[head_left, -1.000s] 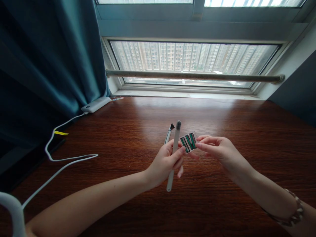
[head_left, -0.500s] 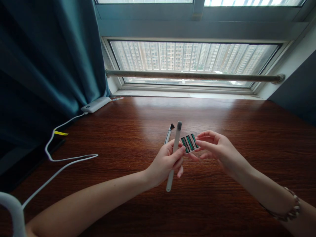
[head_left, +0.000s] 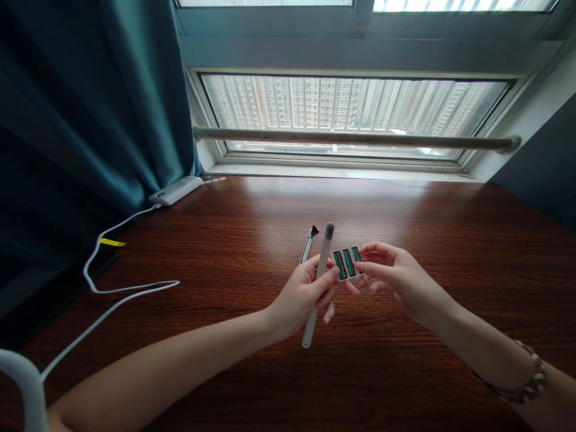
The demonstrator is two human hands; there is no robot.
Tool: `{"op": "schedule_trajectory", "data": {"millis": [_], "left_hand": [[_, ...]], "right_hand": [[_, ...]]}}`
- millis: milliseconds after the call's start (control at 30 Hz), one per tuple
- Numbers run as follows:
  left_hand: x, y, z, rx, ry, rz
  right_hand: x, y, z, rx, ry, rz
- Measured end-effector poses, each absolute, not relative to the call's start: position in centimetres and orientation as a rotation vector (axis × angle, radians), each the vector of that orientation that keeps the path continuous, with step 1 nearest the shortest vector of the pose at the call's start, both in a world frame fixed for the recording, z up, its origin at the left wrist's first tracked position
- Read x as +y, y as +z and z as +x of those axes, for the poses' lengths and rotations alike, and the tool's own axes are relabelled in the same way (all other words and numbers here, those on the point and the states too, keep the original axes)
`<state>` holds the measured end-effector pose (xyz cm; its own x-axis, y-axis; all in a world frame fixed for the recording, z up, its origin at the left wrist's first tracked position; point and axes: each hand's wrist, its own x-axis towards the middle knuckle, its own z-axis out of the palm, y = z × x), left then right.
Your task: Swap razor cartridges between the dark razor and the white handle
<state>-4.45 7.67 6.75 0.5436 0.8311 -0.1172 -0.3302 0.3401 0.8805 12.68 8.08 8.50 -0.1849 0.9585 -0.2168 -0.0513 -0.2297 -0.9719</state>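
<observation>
My left hand [head_left: 307, 289] is closed round a pale toothbrush [head_left: 310, 327] with dark bristles, which slants up and away from me. Its thumb also presses the left edge of a small clear pack [head_left: 347, 264] holding three dark razor cartridges with green strips. At the pack's right edge, the thumb and fingers of my right hand [head_left: 390, 270] pinch it. Just beyond my left hand is a razor [head_left: 307, 245] with a slim silver handle and dark head; my fingers hide its lower end, so I cannot tell whether it is held or lying there.
Brown wood-grain table [head_left: 225, 240] lies under my hands. A white power bank [head_left: 175, 191] sits at the back left, its white cable [head_left: 135, 291] looping towards me. A yellow tag [head_left: 112, 242] hangs on the cable. Behind stand a blue curtain [head_left: 135, 90] and a window rail [head_left: 351, 139].
The cartridge pack has shifted slightly right and turned a little more upright. My right fingers have moved slightly on its right side. The toothbrush head has tipped slightly right.
</observation>
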Motion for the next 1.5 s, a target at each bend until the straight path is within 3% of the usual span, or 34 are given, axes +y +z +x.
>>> {"op": "schedule_trajectory", "data": {"millis": [133, 300, 433, 1067, 1233, 1500], "left_hand": [[8.0, 6.8, -4.6, 0.647, 0.843, 0.957], [8.6, 6.5, -4.9, 0.653, 0.784, 0.958], [9.0, 5.9, -5.0, 0.691, 0.722, 0.974], [9.6, 4.9, -5.0, 0.794, 0.68, 0.897], [9.6, 4.7, -5.0, 0.775, 0.672, 0.907], [9.6, 4.8, -5.0, 0.794, 0.66, 0.905]], "right_hand": [[8.3, 8.5, 12.9, -1.289, 1.498, -1.248], [8.8, 8.2, 13.5, -1.872, 0.887, -1.249], [9.0, 7.4, 13.5, -2.117, 0.704, -1.231], [14.0, 0.1, 16.8, -1.897, -0.278, -1.929], [14.2, 0.1, 17.0, -1.876, -0.272, -1.991], [17.0, 1.4, 20.7, -2.094, 0.175, -1.4]]}}
